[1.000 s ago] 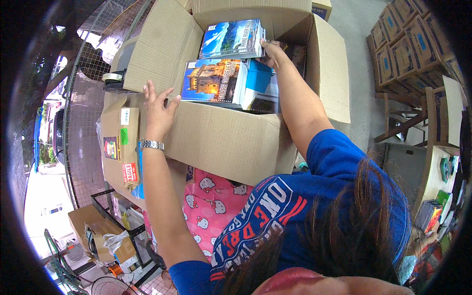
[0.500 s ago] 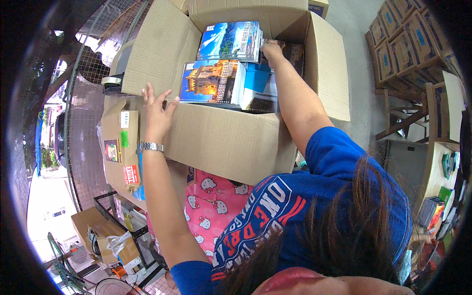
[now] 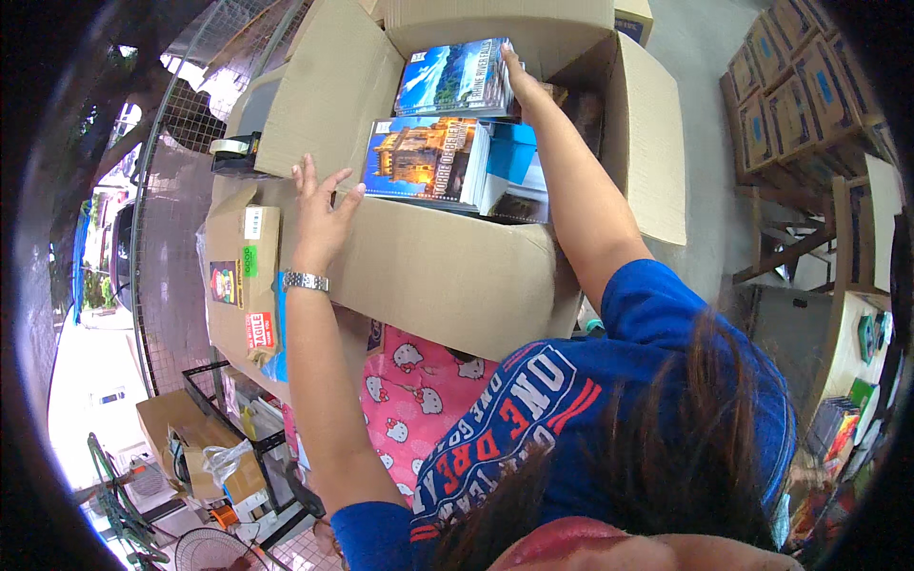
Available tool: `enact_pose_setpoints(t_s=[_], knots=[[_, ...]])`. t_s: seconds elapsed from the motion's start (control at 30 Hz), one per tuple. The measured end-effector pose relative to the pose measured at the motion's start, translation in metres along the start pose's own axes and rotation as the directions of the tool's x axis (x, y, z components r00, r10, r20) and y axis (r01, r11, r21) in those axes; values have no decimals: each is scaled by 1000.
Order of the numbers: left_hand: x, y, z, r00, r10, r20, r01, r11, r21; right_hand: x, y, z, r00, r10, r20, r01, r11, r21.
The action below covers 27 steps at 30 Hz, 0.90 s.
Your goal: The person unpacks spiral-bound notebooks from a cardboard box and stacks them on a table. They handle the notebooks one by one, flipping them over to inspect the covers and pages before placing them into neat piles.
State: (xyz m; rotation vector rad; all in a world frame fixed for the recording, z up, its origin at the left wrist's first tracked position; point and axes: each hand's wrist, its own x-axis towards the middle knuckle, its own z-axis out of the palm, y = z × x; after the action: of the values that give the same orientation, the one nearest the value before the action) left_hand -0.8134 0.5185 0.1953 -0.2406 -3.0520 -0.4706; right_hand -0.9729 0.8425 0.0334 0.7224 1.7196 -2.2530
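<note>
A stack of glossy blue-and-green landscape booklets [image 3: 449, 78] inside an open brown cardboard box [image 3: 655, 143].
The stack lies face up, pale page edges showing, just beyond a stack of orange-tower booklets [image 3: 414, 154]. The right hand [image 3: 526, 88] lies along its right edge; whether this grip is closed cannot be told. The left hand's [image 3: 324, 221] grip is spread wide and empty beside the box's front flap [image 3: 457, 259].

Inside the carton [image 3: 447, 252], the far notebook stack [image 3: 452, 76] lay behind the near notebook stack [image 3: 419, 157]. Left lay a parcel [image 3: 228, 319], a tape dispenser [image 3: 237, 152] behind it; right, stacked boxes [image 3: 804, 105].
</note>
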Motion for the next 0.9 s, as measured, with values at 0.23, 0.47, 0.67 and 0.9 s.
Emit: enact_pose_setpoints(t_s=[0.23,0.47,0.67,0.9], knots=[[-9,2,0,998,-60,4,60,993,-101,-23,8,22,998,-20,52,8,976,216],[-5,1,-8,992,-105,-69,62,888,-455,-30,-17,13,891,-361,276,208,864,458],[-12,4,-22,940,-333,77,156,217,-964,-104,-58,23,703,-594,392,237,715,658],[-56,45,-58,968,-162,194,128,-348,-929,-192,-53,50,740,-341,579,162,927,339]])
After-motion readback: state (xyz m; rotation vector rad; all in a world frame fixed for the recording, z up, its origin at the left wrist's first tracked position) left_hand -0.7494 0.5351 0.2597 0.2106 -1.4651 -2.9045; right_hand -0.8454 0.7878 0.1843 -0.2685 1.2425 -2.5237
